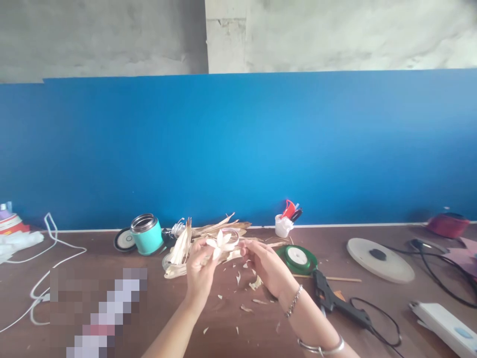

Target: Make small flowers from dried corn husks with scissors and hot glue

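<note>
My left hand (201, 266) pinches a pale flower (220, 243) with pointed petals that look like cut corn husk. It is held above the table, its open face towards me. Just right of the flower is my right hand (263, 258), with bent fingers drawn together near the petal tips. Whether those fingertips hold a small piece is too blurred to make out. Behind both hands lies a heap of dry corn husks (181, 251). Small husk scraps (255, 283) are scattered on the brown table below.
Right of my hands are a green ribbon spool (311, 261), a black glue gun (345, 306) with its cord, a round lid (395, 266) and a white power strip (447, 325). A turquoise flask (148, 238) and white cable (37, 293) lie left. A cup of pens (283, 226) stands behind.
</note>
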Tool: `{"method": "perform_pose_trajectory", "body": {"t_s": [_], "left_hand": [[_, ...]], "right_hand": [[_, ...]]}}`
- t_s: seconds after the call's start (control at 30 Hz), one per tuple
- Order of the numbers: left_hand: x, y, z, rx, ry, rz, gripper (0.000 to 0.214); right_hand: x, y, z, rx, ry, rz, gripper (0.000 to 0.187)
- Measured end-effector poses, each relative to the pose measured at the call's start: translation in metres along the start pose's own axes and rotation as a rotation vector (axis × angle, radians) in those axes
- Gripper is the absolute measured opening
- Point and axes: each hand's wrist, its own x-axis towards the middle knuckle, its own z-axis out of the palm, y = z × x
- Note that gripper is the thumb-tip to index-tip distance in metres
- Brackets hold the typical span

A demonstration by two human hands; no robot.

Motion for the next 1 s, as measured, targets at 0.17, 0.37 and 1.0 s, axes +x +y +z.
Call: {"method": "perform_pose_trajectory", "body": {"t_s": [0.17, 0.37, 1.0], "left_hand": [[0.005, -0.017, -0.004, -0.199, 0.061, -0.169, 0.024], [0.006, -0.028, -0.006, -0.218, 0.063, -0.109, 0.021], [-0.008, 0.014, 0.011, -0.144, -0.155, -0.133, 0.021]], "right_hand": [[0.004, 0.003, -0.008, 0.024, 0.021, -0.009, 0.021], [0.012, 0.004, -0.019, 0.073, 0.054, -0.025, 0.020], [0.000, 0.019, 0.006, -0.453, -0.059, -0.460, 0.021]]}}
